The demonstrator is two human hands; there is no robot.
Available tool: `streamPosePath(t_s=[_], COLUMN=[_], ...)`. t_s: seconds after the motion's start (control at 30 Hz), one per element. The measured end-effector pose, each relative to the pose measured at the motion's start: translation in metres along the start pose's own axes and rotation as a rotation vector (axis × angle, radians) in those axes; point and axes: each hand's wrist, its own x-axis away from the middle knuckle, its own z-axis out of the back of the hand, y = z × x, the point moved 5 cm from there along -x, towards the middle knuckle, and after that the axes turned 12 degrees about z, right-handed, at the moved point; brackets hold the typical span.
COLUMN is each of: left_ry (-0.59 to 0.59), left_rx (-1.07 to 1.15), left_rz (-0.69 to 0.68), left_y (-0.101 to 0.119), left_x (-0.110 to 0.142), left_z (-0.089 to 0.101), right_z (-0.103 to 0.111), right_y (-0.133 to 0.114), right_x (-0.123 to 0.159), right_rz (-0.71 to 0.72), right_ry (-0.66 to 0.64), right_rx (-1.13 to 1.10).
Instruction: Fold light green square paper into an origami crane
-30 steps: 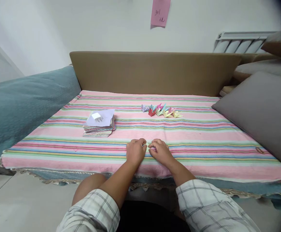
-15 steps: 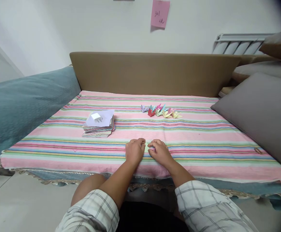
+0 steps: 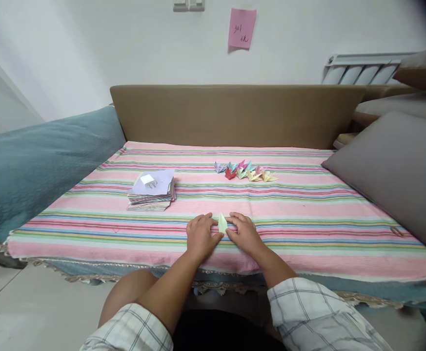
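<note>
A small pale green folded paper (image 3: 222, 224), pointed at the top, is on the striped cloth between my two hands. My left hand (image 3: 201, 236) is at its left side, the forefinger at the edge and the thumb by the lower corner. From the right, my right hand (image 3: 245, 235) grips the other side, thumb low and forefinger higher. Both sets of fingers are bent around the paper's edges. Farther back stands a group of folded paper cranes (image 3: 242, 170) in red, yellow, blue, purple and pink.
To the left is a stack of paper sheets (image 3: 151, 200) with a white plug adapter (image 3: 148, 181) on top. A grey cushion (image 3: 392, 170) leans at the right, near a small brown object (image 3: 396, 231). Behind runs a brown backrest (image 3: 234, 114); a blue armrest (image 3: 48, 161) bounds the left.
My hands have moved slightly apart and my left thumb has come down, so more of the green paper shows, its point upward. The view has tilted up a little.
</note>
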Motion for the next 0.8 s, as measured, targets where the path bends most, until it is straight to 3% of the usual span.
streamPosePath(t_s=[0.13,0.3,0.43,0.57,0.67,0.8], left_ry=[0.009,-0.073,-0.061,-0.034,-0.023,-0.018], left_rx=[0.092,0.213,0.218,0.199,0.2,0.211], left_rz=[-0.001,0.019,0.026,0.012,-0.008,-0.013], left_y=[0.003,0.004,0.004,0.003,0.003,0.003], left_x=[0.0,-0.001,-0.002,-0.002,-0.001,-0.001], left_z=[0.002,0.005,0.006,0.005,0.004,0.004], right_z=[0.004,0.003,0.002,-0.005,-0.008,-0.004], right_y=[-0.006,-0.009,-0.012,-0.007,-0.006,-0.007], right_x=[0.0,0.0,0.0,0.0,0.0,-0.002], right_rz=[0.025,0.024,0.085,0.005,-0.029,-0.031], right_ry=[0.032,0.096,0.142,0.067,-0.004,0.012], right_rx=[-0.136,-0.323,-0.154,0.017,0.035,-0.039])
